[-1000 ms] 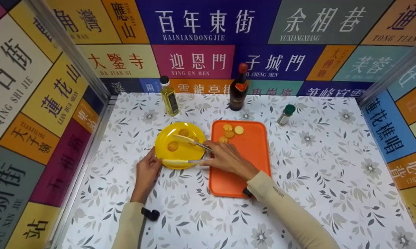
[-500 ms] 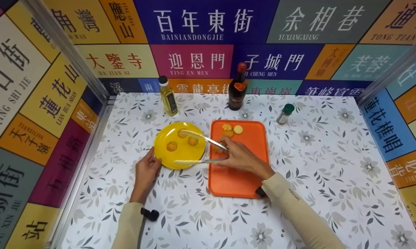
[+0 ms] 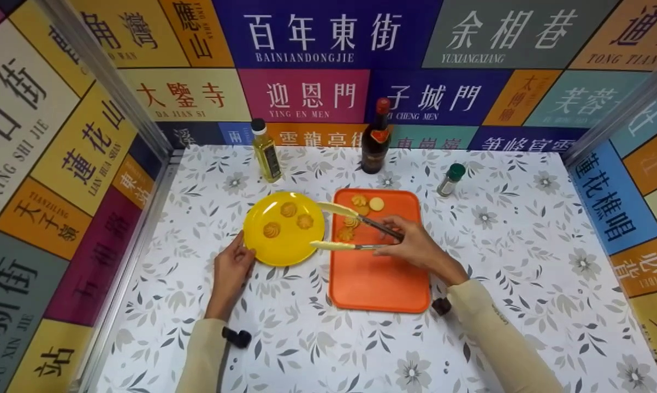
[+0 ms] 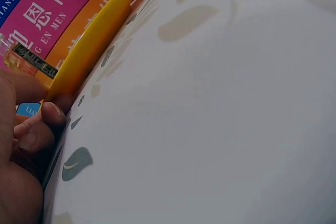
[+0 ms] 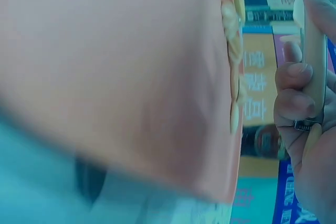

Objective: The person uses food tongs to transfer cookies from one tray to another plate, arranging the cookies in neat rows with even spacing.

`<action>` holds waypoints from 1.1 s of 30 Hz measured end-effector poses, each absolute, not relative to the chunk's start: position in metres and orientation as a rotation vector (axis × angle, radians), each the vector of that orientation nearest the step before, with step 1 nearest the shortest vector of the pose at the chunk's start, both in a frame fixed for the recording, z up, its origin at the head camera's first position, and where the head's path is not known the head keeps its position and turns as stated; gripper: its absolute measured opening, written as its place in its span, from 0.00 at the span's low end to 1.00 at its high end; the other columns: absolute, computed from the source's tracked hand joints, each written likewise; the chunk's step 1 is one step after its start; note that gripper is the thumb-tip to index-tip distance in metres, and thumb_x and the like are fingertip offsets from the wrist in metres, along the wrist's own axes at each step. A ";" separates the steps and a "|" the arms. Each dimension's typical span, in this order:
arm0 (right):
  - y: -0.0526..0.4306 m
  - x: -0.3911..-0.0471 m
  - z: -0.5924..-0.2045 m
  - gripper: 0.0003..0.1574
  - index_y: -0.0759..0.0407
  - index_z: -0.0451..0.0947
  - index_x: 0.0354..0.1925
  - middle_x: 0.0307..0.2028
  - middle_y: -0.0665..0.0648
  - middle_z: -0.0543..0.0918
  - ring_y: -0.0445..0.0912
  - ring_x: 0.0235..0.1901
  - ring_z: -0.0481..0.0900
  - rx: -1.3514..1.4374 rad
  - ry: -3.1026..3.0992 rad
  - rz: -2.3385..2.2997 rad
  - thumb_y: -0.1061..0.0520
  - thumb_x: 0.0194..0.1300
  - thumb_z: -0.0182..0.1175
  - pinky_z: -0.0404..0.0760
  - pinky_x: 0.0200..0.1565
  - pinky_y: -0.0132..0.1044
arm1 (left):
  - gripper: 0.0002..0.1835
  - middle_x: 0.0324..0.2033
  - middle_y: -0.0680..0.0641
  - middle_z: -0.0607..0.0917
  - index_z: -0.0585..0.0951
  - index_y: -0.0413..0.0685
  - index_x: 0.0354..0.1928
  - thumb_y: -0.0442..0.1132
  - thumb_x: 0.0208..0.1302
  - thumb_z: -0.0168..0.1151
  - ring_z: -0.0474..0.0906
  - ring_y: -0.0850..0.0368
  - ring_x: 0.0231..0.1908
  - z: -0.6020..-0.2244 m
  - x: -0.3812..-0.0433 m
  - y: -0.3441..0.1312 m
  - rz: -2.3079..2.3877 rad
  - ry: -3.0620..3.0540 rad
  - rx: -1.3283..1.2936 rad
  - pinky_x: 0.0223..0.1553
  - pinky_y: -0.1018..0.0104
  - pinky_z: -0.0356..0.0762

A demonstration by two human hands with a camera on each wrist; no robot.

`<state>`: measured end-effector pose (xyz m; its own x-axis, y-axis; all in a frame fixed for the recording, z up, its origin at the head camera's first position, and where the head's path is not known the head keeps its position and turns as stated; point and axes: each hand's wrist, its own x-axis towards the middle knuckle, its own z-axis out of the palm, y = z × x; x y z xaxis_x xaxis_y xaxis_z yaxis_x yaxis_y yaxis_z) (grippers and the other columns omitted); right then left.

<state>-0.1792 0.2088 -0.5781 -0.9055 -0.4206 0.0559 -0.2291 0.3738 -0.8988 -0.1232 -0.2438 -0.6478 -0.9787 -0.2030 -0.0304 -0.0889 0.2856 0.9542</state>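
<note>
My left hand (image 3: pixel 234 266) pinches the near left rim of a yellow plate (image 3: pixel 284 254); in the left wrist view, fingers (image 4: pixel 39 129) lie at the plate's edge (image 4: pixel 97 38). Three swirled cookies, one of them a cookie (image 3: pixel 272 230) at the left, lie on this plate. My right hand (image 3: pixel 413 246) grips a pair of tongs (image 3: pixel 367 246) above an orange tray (image 3: pixel 380 284). The tongs' pale tips are spread apart with nothing between them, near the plate's right rim. Several cookies (image 3: pixel 351 221) lie on the tray's far left part, partly behind the tongs.
An oil bottle (image 3: pixel 267 155) stands behind the plate, and a dark red-capped bottle (image 3: pixel 376 144) behind the tray. Farther right is a small green-capped jar (image 3: pixel 451 180). Printed panels (image 3: pixel 317 95) border the floral tabletop (image 3: pixel 503 245).
My right hand has drawn the spread tongs rightward, from over the plate to over the tray. The plate's three cookies are now uncovered. My left hand has stayed at the rim.
</note>
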 end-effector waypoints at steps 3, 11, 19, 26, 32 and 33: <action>0.221 -0.179 -0.578 0.35 0.57 0.84 0.61 0.46 0.67 0.89 0.58 0.44 0.86 -0.565 2.457 -1.593 0.57 0.58 0.86 0.82 0.47 0.36 | 0.36 0.28 0.44 0.81 0.67 0.44 0.84 0.36 0.79 0.65 0.73 0.56 0.19 -0.648 -0.124 -0.244 -1.798 -2.453 0.289 0.20 0.69 0.71; 0.241 -0.178 -0.581 0.32 0.63 0.79 0.62 0.42 0.67 0.85 0.54 0.33 0.73 -0.551 2.448 -1.603 0.60 0.64 0.81 0.72 0.34 0.32 | 0.35 0.29 0.43 0.82 0.69 0.45 0.84 0.36 0.79 0.65 0.73 0.56 0.18 -0.650 -0.125 -0.246 -1.817 -2.432 0.282 0.20 0.69 0.72; 0.256 -0.178 -0.581 0.37 0.61 0.75 0.66 0.45 0.64 0.86 0.51 0.33 0.77 -0.561 2.504 -1.491 0.50 0.68 0.80 0.77 0.34 0.33 | 0.36 0.29 0.43 0.82 0.68 0.42 0.84 0.35 0.78 0.66 0.72 0.57 0.18 -0.649 -0.123 -0.244 -1.844 -2.393 0.272 0.19 0.70 0.70; 0.265 -0.174 -0.574 0.34 0.47 0.80 0.62 0.36 0.46 0.87 0.45 0.30 0.78 -0.638 2.767 -1.210 0.39 0.66 0.79 0.75 0.33 0.37 | 0.35 0.28 0.43 0.82 0.69 0.42 0.83 0.35 0.78 0.65 0.72 0.57 0.18 -0.648 -0.123 -0.244 -1.839 -2.402 0.273 0.19 0.69 0.71; 0.270 -0.172 -0.574 0.33 0.50 0.83 0.61 0.34 0.47 0.88 0.42 0.24 0.73 -0.698 2.827 -1.159 0.39 0.64 0.81 0.71 0.28 0.36 | 0.36 0.28 0.43 0.81 0.68 0.43 0.84 0.35 0.78 0.65 0.72 0.58 0.17 -0.647 -0.124 -0.243 -1.850 -2.406 0.302 0.18 0.69 0.70; 0.271 -0.172 -0.576 0.33 0.52 0.83 0.61 0.33 0.49 0.87 0.42 0.24 0.72 -0.698 2.831 -1.171 0.41 0.64 0.81 0.70 0.28 0.36 | 0.36 0.28 0.43 0.81 0.68 0.44 0.84 0.35 0.78 0.65 0.72 0.58 0.17 -0.647 -0.124 -0.243 -1.851 -2.408 0.307 0.19 0.69 0.70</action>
